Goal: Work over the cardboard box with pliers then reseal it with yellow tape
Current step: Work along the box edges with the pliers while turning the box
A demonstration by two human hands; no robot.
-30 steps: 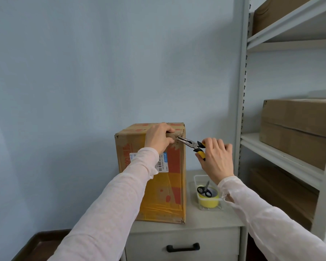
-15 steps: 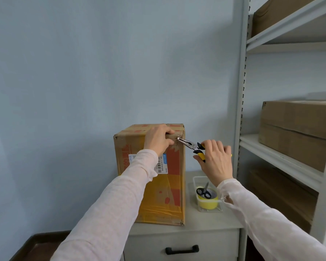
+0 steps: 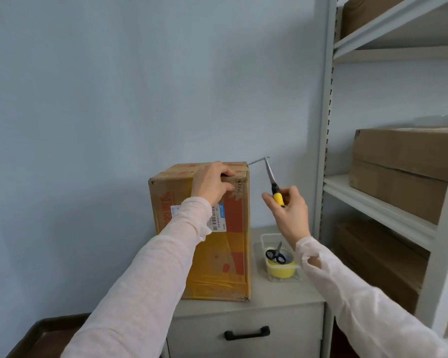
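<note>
Head view: tall brown cardboard box with yellow and red tape [image 3: 204, 244] stands on grey drawer cabinet [image 3: 246, 324]. Left hand [image 3: 212, 183] clamps over box's top front edge, fingers curled onto it. Right hand [image 3: 289, 211], just right of box, wraps yellow-handled needle-nose pliers [image 3: 272, 180], tip up, pinching thin grey strip [image 3: 256, 160] running to box's top right corner. Further right, clear plastic tub [image 3: 265, 241] holds yellow tape roll [image 3: 281, 270] and black-handled scissors [image 3: 276, 254].
</note>
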